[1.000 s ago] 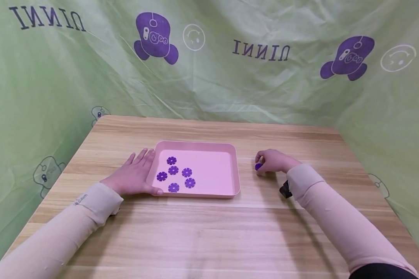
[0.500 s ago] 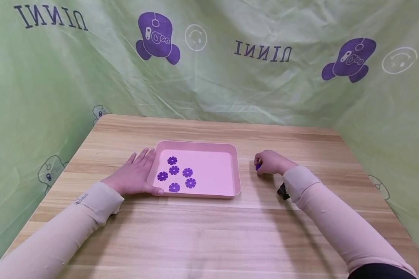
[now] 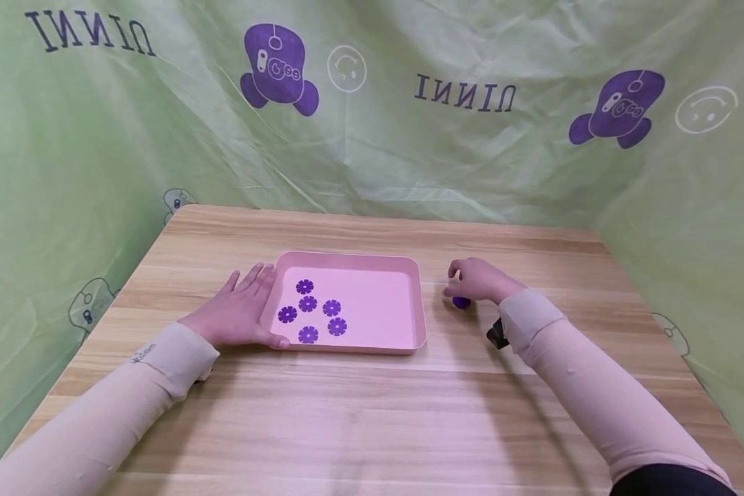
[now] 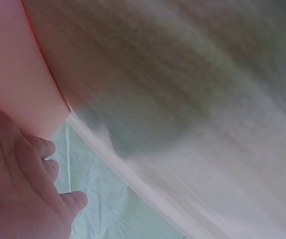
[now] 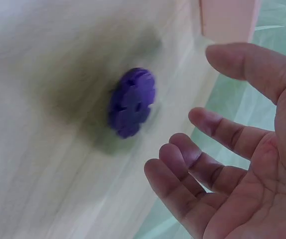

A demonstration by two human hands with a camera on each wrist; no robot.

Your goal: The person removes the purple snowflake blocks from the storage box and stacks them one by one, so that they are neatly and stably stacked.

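Apparently flat, purple disc (image 5: 132, 103) broad face up, right hand (image 3: 479, 280) loosely wide, left hand (image 3: 240, 313) outspread.

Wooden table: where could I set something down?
The table is bare in front of the pink tray, between the sleeves, and behind the tray, toward the green cloth. The tray's right side is bare. Crowded: its left side (purple discs, left hand) and near the right hand.

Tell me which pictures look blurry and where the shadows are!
Head view: pink tray fairly crisp, soft shadows on the wooden table; left wrist view: table grain smeared, a broad dark shadow on it; right wrist view: purple notched piece a little blurry, hazy shadow around it.
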